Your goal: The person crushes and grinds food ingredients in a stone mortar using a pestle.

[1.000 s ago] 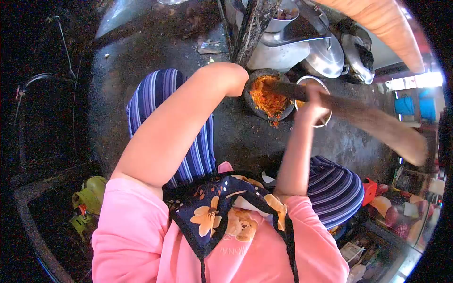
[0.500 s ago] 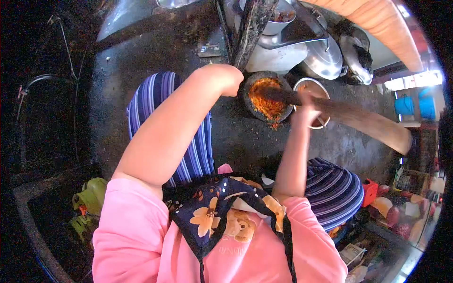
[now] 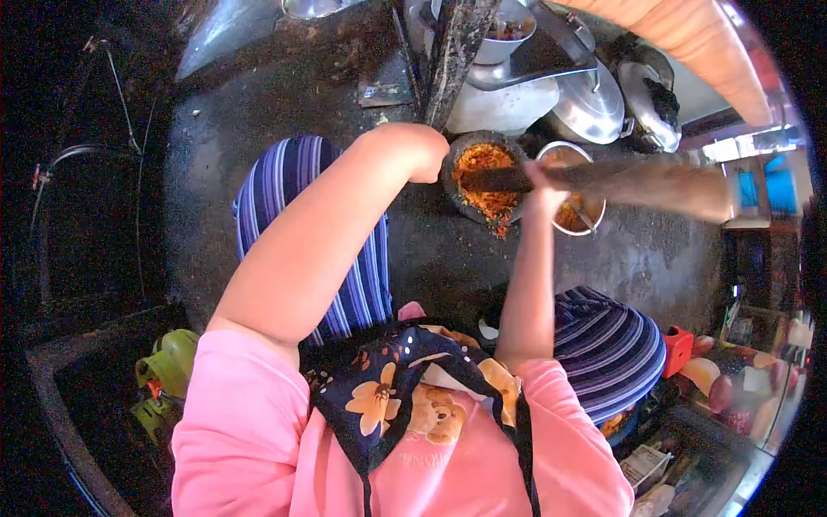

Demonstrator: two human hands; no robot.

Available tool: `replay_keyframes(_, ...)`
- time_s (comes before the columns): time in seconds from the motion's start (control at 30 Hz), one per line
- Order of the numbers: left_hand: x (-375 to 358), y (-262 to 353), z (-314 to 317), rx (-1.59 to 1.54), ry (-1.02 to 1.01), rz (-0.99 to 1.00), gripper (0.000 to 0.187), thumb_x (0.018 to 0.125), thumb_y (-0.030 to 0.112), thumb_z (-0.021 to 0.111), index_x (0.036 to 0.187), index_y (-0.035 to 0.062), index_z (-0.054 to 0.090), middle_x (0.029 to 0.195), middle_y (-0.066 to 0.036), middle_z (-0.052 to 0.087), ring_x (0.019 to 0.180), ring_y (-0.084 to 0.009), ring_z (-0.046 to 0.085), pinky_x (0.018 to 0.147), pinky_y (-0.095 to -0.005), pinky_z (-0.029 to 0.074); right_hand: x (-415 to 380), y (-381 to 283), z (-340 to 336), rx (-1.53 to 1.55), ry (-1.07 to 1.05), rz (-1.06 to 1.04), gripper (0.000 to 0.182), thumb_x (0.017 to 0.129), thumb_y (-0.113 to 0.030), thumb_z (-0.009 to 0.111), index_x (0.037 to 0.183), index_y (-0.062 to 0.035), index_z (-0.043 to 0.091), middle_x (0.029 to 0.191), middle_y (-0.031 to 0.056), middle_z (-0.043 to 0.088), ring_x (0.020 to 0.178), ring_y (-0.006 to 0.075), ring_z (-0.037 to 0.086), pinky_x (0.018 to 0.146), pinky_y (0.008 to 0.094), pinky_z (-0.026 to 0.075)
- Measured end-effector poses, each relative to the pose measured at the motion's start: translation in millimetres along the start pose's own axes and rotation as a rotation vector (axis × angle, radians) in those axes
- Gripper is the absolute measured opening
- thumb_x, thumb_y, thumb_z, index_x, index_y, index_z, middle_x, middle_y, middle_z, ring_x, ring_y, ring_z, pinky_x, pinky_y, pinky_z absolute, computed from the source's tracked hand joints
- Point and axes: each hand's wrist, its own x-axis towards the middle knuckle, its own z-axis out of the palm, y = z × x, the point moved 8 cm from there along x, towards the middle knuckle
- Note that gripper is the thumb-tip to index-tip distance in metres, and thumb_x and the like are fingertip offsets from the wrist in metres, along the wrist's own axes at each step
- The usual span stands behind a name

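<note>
A dark stone mortar [image 3: 463,209] stands on the floor in front of me, holding a coarse orange-red mash [image 3: 485,158]. Some of the mash has spilled over its near rim. My right hand [image 3: 543,179] is wrapped round a long, thick wooden pestle [image 3: 637,183], blurred by motion. The pestle's dark narrow end rests in the mash, and its pale thick end points right. At the mortar's left rim, my left hand [image 3: 428,153] is closed against the stone, its fingertips hidden. Just right of the mortar, partly behind my right hand and the pestle, is a metal bowl [image 3: 593,226] with orange-brown contents and a utensil.
Behind the mortar rise a charred post [image 3: 461,65], a pale block [image 3: 500,108] and a lidded metal pot [image 3: 590,103]. My knees in striped cloth [image 3: 293,185] flank the work area. A green gas cylinder [image 3: 170,358] stands at left, a red object [image 3: 677,351] at right.
The pestle's thick end has swung upward in view, so the pestle lies flatter across. My right hand has shifted slightly left. My left hand stays at the mortar's rim.
</note>
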Motion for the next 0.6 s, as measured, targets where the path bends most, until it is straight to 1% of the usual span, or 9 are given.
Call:
replay_keyframes(0.03,-1.0,1.3,1.6,-0.001,-0.029,-0.005,0.049,0.079,0.025,0.061,0.124,0.0098,0.051,0.119,-0.015,0.056,0.110,-0.0304,0.053,0.092,-0.0403,0.044,-4.7,31.5,-5.7,-0.049,-0.127,0.111,0.027,0.061,0.002,0.073,0.084,-0.0017,0.058,0.087,0.0058,0.057,0.087,0.0204,0.053,0.086,0.0350,0.040)
replay_keyframes(0.07,-12.2,5.8,-3.7,-0.018,-0.021,0.012,0.049,0.079,0.025,0.061,0.125,0.0107,0.050,0.119,-0.015,0.056,0.110,-0.0304,0.053,0.092,-0.0407,0.044,-14.6,31.2,-3.9,0.164,-0.164,0.152,0.024,0.064,0.003,0.072,0.083,-0.0029,0.058,0.087,0.0049,0.057,0.086,0.0201,0.052,0.086,0.0355,0.039)
replay_keyframes(0.13,-9.6,5.9,4.1,-0.039,-0.030,0.017,0.048,0.079,0.025,0.061,0.123,0.0099,0.051,0.119,-0.015,0.056,0.110,-0.0308,0.053,0.092,-0.0407,0.044,-15.5,20.9,-13.2,0.205,-0.071,0.022,0.021,0.067,0.000,0.073,0.080,-0.0041,0.057,0.085,0.0048,0.056,0.083,0.0186,0.052,0.083,0.0337,0.040)
replay_keyframes(0.17,-7.3,5.8,4.6,-0.053,-0.022,0.027,0.047,0.079,0.024,0.061,0.122,0.0091,0.052,0.118,-0.016,0.056,0.110,-0.0312,0.053,0.092,-0.0408,0.044,-12.6,-6.1,-12.0,0.221,0.016,-0.033,0.021,0.068,-0.002,0.073,0.080,-0.0043,0.056,0.085,0.0052,0.057,0.083,0.0178,0.052,0.081,0.0330,0.040)
replay_keyframes(0.3,-8.4,2.1,-1.9,-0.031,-0.005,-0.007,0.048,0.079,0.025,0.061,0.123,0.0085,0.051,0.120,-0.016,0.055,0.112,-0.0319,0.052,0.094,-0.0399,0.043,10.1,-139.0,-2.1,0.117,-0.185,-0.198,0.018,0.070,-0.009,0.072,0.077,-0.0033,0.057,0.075,0.0063,0.056,0.070,0.0159,0.052,0.071,0.0308,0.043)
replay_keyframes(0.4,-1.3,-1.4,-0.2,-0.011,-0.015,0.014,0.049,0.080,0.026,0.060,0.124,0.0090,0.051,0.122,-0.016,0.054,0.113,-0.0318,0.051,0.095,-0.0397,0.042,14.0,-139.8,-6.4,0.166,-0.118,-0.116,0.019,0.068,-0.008,0.072,0.077,-0.0007,0.057,0.073,0.0093,0.061,0.068,0.0190,0.057,0.069,0.0335,0.046)
replay_keyframes(0.5,-5.9,4.2,-3.9,0.021,0.018,0.006,0.045,0.080,0.026,0.060,0.121,0.0074,0.053,0.118,-0.017,0.056,0.111,-0.0324,0.052,0.094,-0.0403,0.042,7.5,-8.1,-23.6,-0.079,0.170,-0.260,0.034,0.060,0.006,0.073,0.089,-0.0009,0.056,0.093,0.0066,0.058,0.082,0.0176,0.055,0.081,0.0331,0.047)
replay_keyframes(0.53,-9.7,8.4,-2.7,-0.041,0.015,0.018,0.045,0.080,0.025,0.060,0.120,0.0073,0.053,0.118,-0.017,0.056,0.112,-0.0321,0.052,0.094,-0.0405,0.042,-6.7,23.3,-15.0,0.090,-0.010,0.087,0.042,0.058,0.011,0.073,0.094,-0.0025,0.055,0.095,0.0047,0.056,0.084,0.0173,0.054,0.084,0.0322,0.046)
replay_keyframes(0.6,-14.9,7.0,-2.5,-0.071,-0.006,-0.003,0.044,0.079,0.025,0.061,0.119,0.0072,0.053,0.117,-0.016,0.057,0.112,-0.0314,0.052,0.094,-0.0409,0.043,-10.6,26.4,-10.7,0.178,-0.074,0.144,0.043,0.059,0.012,0.072,0.095,-0.0036,0.055,0.093,0.0040,0.056,0.084,0.0166,0.054,0.081,0.0314,0.046)
